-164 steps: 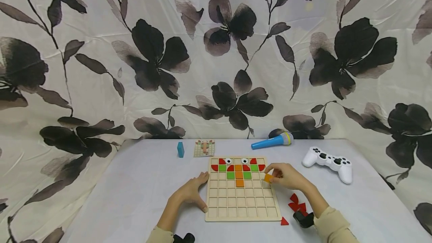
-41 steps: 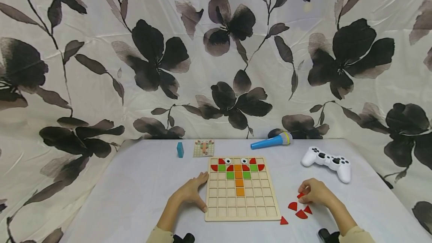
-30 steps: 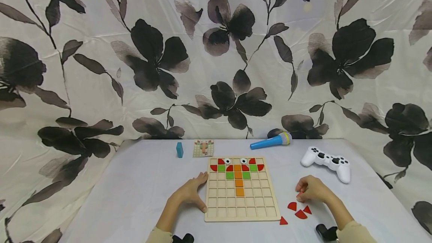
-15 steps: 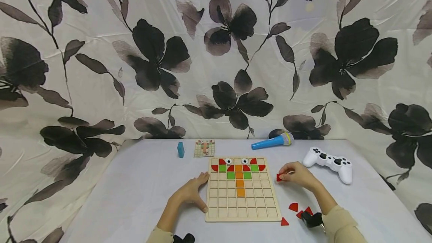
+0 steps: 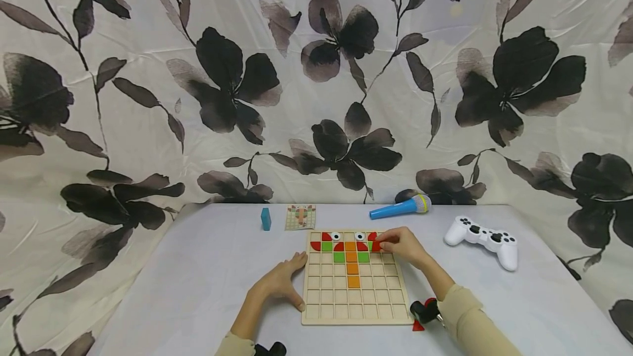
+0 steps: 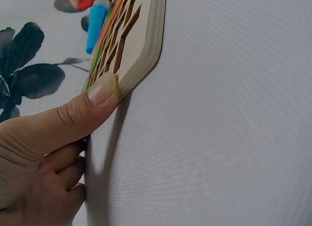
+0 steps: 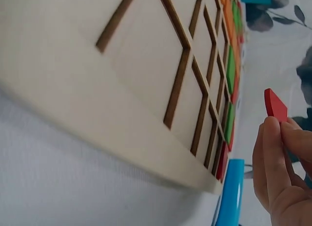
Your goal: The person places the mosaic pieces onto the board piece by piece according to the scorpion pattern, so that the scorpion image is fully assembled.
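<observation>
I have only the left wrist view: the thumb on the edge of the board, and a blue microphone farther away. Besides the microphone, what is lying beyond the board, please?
Observer: A small card printed with a grid picture, off the far left corner of the board.
Operator: Thank you. Is there some loose piece close to the near right corner?
Observer: Yes, a red piece lies there, partly hidden.
Operator: And what is lying to the right of the right hand?
Observer: A white game controller.
</observation>
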Demonstrator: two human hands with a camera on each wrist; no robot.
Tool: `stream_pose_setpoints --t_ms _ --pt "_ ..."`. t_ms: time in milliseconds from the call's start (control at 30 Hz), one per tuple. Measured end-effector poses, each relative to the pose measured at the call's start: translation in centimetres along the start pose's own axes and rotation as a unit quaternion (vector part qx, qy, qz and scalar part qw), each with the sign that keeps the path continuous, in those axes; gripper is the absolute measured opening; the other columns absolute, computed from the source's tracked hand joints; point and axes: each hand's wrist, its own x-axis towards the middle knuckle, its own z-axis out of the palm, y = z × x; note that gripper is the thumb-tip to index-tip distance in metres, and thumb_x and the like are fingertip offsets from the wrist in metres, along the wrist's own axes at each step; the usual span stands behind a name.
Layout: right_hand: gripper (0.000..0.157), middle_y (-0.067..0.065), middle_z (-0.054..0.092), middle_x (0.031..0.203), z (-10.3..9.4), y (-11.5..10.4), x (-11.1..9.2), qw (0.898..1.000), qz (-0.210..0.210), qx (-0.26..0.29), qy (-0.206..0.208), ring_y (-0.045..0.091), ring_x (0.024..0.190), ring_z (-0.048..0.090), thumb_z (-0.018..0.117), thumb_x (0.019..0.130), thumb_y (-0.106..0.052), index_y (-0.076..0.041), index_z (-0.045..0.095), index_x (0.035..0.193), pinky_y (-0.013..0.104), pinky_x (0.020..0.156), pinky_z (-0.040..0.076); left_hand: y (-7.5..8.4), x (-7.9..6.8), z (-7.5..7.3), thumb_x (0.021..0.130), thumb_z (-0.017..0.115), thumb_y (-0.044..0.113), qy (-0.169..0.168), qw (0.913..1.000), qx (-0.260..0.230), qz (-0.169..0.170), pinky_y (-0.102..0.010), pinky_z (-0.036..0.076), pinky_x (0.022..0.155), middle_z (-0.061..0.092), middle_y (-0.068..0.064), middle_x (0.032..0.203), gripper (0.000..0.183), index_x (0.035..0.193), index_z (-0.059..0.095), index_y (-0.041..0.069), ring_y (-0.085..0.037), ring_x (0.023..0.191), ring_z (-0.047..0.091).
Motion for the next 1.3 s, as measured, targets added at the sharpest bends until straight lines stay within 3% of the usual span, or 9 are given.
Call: stream_pose_setpoints --t_ms 167,400,533,700,1067,1167,1300 --pt "0.015 0.014 0.068 0.096 1.4 -0.2 0.7 0.999 0.001 -0.052 -0.009 0.016 0.081 0.055 0.062 0.084 0.003 0.003 0.072 0.095 0.027 0.074 0.05 0.1 -0.1 -0.1 0.05 0.092 0.017 0.0 1.0 0.001 0.001 -0.059 0.014 0.112 0.025 -0.022 0.151 0.112 0.143 0.033 -0.004 -0.041 0.14 0.019" --pt "0.013 0.011 0.069 0.086 2.8 -0.6 0.7 0.988 -0.066 -0.121 -0.063 0.014 0.074 0.058 0.063 0.08 0.007 0.005 0.072 0.089 0.027 0.066 0.052 0.0 0.2 -0.1 0.05 0.092 0.019 0.002 1.0 0.006 -0.002 -0.059 0.014 0.112 0.025 -0.022 0.151 0.113 0.143 0.033 -0.004 -0.04 0.14 0.019" --pt "0.008 0.007 0.067 0.077 3.1 -0.7 0.8 0.981 -0.094 -0.158 -0.065 0.011 0.068 0.054 0.069 0.076 0.006 0.004 0.072 0.083 0.022 0.06 0.048 -0.1 0.3 0.0 0.049 0.092 0.019 0.002 1.0 0.008 -0.002 -0.059 0.015 0.112 0.026 -0.022 0.151 0.113 0.143 0.033 -0.004 -0.04 0.14 0.019" --pt "0.005 0.004 0.068 0.073 3.5 -1.0 0.7 0.975 -0.096 -0.186 -0.07 0.01 0.067 0.055 0.074 0.074 0.002 0.001 0.072 0.079 0.022 0.059 0.049 -0.1 0.2 0.0 0.05 0.092 0.018 0.001 1.0 0.008 -0.002 -0.059 0.015 0.112 0.026 -0.022 0.151 0.112 0.143 0.033 -0.004 -0.041 0.14 0.019" --pt "0.015 0.016 0.072 0.087 4.0 -1.7 0.2 0.961 -0.136 -0.218 -0.099 0.03 0.085 0.066 0.071 0.079 0.0 0.006 0.073 0.092 0.039 0.072 0.057 -0.2 0.4 0.1 0.049 0.092 0.02 0.002 1.0 0.006 -0.001 -0.058 0.015 0.112 0.026 -0.021 0.151 0.113 0.143 0.034 -0.004 -0.039 0.14 0.019" --pt "0.013 0.015 0.072 0.085 4.0 -1.7 0.1 0.961 -0.131 -0.219 -0.11 0.023 0.081 0.064 0.071 0.079 0.001 0.007 0.073 0.09 0.032 0.068 0.056 -0.3 0.4 0.1 0.05 0.092 0.021 0.0 1.0 0.006 -0.001 -0.058 0.015 0.112 0.026 -0.021 0.151 0.113 0.143 0.033 -0.004 -0.039 0.14 0.019" --pt "0.004 0.006 0.069 0.071 4.0 -1.6 0.0 0.957 -0.134 -0.228 -0.121 0.007 0.064 0.049 0.073 0.077 0.0 0.004 0.074 0.077 0.019 0.055 0.044 -0.3 0.4 0.1 0.05 0.092 0.02 -0.001 1.0 0.006 -0.001 -0.059 0.015 0.112 0.026 -0.021 0.151 0.112 0.143 0.033 -0.004 -0.039 0.14 0.019"
